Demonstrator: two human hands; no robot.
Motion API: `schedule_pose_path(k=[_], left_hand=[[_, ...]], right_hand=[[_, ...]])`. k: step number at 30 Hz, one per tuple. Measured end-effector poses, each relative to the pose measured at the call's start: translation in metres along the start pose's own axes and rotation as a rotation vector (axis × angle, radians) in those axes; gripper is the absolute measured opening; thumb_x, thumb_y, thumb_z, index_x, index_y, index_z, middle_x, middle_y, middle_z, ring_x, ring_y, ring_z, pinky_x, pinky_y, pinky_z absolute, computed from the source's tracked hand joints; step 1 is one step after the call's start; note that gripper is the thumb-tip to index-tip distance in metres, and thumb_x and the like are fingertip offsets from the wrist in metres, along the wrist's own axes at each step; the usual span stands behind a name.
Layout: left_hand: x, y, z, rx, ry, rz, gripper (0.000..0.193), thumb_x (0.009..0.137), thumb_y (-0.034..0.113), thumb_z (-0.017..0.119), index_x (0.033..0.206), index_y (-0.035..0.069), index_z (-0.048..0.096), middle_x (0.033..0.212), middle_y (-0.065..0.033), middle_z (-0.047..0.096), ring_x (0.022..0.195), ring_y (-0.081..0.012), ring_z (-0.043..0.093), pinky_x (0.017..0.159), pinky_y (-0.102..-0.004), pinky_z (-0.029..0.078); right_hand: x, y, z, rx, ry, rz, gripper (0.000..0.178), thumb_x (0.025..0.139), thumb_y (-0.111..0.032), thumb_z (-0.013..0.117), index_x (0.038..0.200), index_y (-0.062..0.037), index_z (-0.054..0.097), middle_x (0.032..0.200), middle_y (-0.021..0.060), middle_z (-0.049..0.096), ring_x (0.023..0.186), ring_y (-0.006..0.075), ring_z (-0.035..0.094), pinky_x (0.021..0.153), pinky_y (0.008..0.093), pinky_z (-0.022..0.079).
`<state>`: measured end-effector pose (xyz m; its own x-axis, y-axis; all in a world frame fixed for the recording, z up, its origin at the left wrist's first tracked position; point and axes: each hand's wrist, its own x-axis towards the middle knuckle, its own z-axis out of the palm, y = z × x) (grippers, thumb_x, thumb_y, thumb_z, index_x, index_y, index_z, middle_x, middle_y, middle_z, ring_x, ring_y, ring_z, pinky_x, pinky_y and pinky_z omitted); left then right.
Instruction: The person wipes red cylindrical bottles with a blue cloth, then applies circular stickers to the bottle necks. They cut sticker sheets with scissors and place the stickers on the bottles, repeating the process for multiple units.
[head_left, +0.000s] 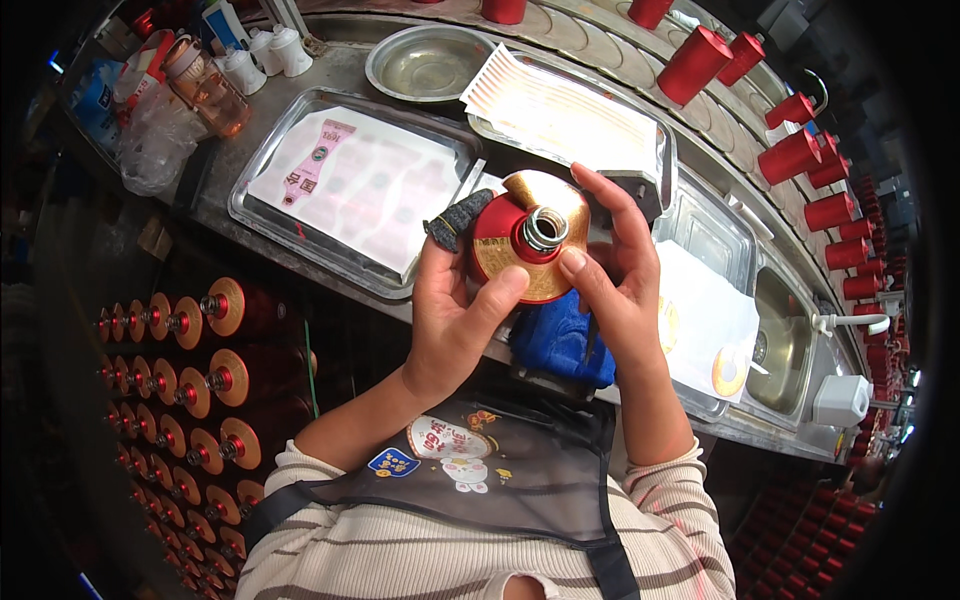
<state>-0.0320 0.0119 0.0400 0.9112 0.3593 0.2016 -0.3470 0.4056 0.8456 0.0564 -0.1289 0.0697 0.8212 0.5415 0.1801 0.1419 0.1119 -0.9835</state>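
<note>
While the left hand (445,315) and right hand (622,290) hold it in a two-sided grip, a red bottle (496,220) shows a silver threaded neck and a gold label (542,280), partly curled up. It's above a blue cloth pad (560,345) at the desk's (345,65) near edge; a metal tray's (330,271) rim lies leftward, open room toward the apron (530,460).

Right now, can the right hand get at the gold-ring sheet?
Probably yes, once the right hand lets go of the bottle: the sheet lies right of that hand, nothing visibly between.
</note>
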Motion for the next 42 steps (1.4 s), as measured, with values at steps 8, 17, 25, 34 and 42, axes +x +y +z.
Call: schedule_pose_path(k=[8, 17, 25, 34, 42], left_hand=[[-0.001, -0.004, -0.005, 0.047, -0.035, 0.024, 0.063, 0.094, 0.011, 0.068, 0.145, 0.0, 0.033, 0.136, -0.0125, 0.05, 0.124, -0.0178, 0.054, 0.105, -0.0338, 0.047], [-0.018, -0.007, -0.025, 0.976, 0.019, 0.46, 0.056, 0.098, 0.052, 0.055, 0.124, 0.004, 0.069, 0.154, -0.0388, 0.027, 0.138, -0.053, 0.039, 0.111, -0.0647, 0.022], [-0.013, -0.001, -0.031, 1.24, 0.011, 0.528, 0.047, 0.098, 0.043, 0.057, 0.118, 0.003, 0.07, 0.154, -0.0366, 0.03, 0.142, -0.0523, 0.031, 0.113, -0.0676, 0.013], [-0.029, 0.002, -0.002, 1.445, 0.01, 0.611, 0.034, 0.088, 0.04, 0.069, 0.087, 0.006, 0.077, 0.153, -0.0354, 0.035, 0.142, -0.056, 0.028, 0.112, -0.072, 0.008], [-0.022, 0.008, 0.017, 1.472, -0.038, 0.64, 0.027, 0.082, 0.028, 0.077, 0.078, 0.002, 0.073, 0.156, -0.033, 0.031, 0.144, -0.0595, 0.02, 0.112, -0.0722, 0.004]], right_hand=[[-0.001, 0.006, 0.0, -0.04, -0.001, -0.021, 0.066, 0.086, -0.012, 0.072, 0.146, -0.0036, 0.045, 0.13, 0.0065, 0.053, 0.078, 0.0033, 0.059, 0.065, 0.0179, 0.045], [0.001, 0.008, 0.001, -0.123, 0.025, -0.114, 0.066, 0.087, -0.015, 0.073, 0.145, -0.0027, 0.046, 0.135, 0.0112, 0.053, 0.093, 0.0112, 0.065, 0.071, 0.0214, 0.052], [0.0, 0.011, 0.005, -0.043, 0.033, -0.126, 0.063, 0.088, -0.012, 0.071, 0.145, -0.002, 0.046, 0.138, 0.0119, 0.053, 0.099, 0.012, 0.065, 0.074, 0.0218, 0.053], [0.005, 0.017, 0.008, 0.085, 0.028, -0.133, 0.056, 0.089, -0.005, 0.063, 0.143, -0.0026, 0.048, 0.132, 0.0084, 0.056, 0.109, 0.012, 0.059, 0.083, 0.0236, 0.051], [0.027, 0.016, -0.01, 0.068, -0.08, -0.11, 0.044, 0.088, -0.002, 0.063, 0.132, 0.0013, 0.058, 0.127, 0.0078, 0.061, 0.107, 0.0096, 0.061, 0.089, 0.0235, 0.05]])
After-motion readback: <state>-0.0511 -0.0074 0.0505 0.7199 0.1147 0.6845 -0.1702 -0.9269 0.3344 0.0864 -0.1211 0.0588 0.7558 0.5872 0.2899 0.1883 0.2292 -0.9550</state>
